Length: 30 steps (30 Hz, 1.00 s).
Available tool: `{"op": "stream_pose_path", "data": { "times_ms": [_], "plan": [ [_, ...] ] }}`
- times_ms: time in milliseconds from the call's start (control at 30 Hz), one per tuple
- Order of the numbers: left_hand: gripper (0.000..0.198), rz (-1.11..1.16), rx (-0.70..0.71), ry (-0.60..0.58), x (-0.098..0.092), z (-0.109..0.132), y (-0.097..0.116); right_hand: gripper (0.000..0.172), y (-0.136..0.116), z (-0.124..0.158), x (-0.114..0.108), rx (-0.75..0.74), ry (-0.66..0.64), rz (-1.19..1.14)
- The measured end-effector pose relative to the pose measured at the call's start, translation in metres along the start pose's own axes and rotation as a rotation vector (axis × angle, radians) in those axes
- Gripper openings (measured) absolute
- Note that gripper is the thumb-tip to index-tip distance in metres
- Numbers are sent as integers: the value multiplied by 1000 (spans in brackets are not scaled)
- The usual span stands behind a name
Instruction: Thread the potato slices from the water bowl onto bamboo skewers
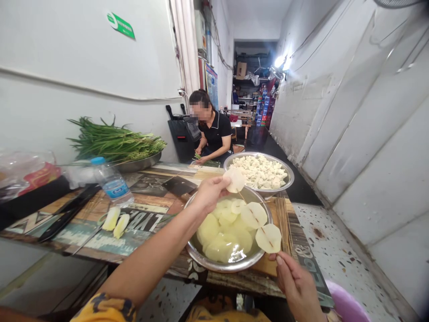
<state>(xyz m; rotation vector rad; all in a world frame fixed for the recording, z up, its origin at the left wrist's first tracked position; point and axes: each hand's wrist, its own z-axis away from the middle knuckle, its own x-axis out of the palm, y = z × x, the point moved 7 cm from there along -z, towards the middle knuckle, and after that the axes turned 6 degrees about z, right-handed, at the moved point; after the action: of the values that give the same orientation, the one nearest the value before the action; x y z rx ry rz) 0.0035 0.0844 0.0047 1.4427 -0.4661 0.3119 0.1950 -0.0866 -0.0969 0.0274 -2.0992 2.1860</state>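
Nearest me, my right hand (296, 284) pinches the butt of a thin bamboo skewer (241, 197). It slants up-left over the round steel bowl (214, 267) and carries two threaded slices (268, 238). Just beyond its tip, my left hand (209, 192) grips a round pale potato slice (235, 179).

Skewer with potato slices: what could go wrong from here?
1. The left hand presses a slice onto the skewer tip; the point could prick the fingers behind it.
2. That thin slice might split when pushed, as might the two slices already threaded near the right hand.
3. The bowl, full of liquid, stands close to the table edge; a bump could spill it.
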Motion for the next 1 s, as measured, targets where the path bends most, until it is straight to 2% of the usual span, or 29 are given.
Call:
{"op": "stream_pose_path", "data": {
  "times_ms": [67,167,267,333,533,800,1000],
  "plan": [
    [17,-11,-11,-20,1,0,-1,30,2,2,1,60,-19,-66],
    [17,12,5,-29,2,2,-1,30,1,5,12,182,-127,-286],
    [19,11,30,-62,6,6,1,28,-7,8,17,205,-145,-393],
    [20,-32,83,-54,8,8,4,28,-10,9,19,205,-134,-402],
    [11,-192,251,86,2,12,14,32,-15,11,25,180,-102,-352],
    [15,-509,402,18,7,16,30,28,-11,7,21,215,-149,-403],
    [18,-570,395,-19,14,19,30,28,-11,3,18,195,-148,-394]
  ]
}}
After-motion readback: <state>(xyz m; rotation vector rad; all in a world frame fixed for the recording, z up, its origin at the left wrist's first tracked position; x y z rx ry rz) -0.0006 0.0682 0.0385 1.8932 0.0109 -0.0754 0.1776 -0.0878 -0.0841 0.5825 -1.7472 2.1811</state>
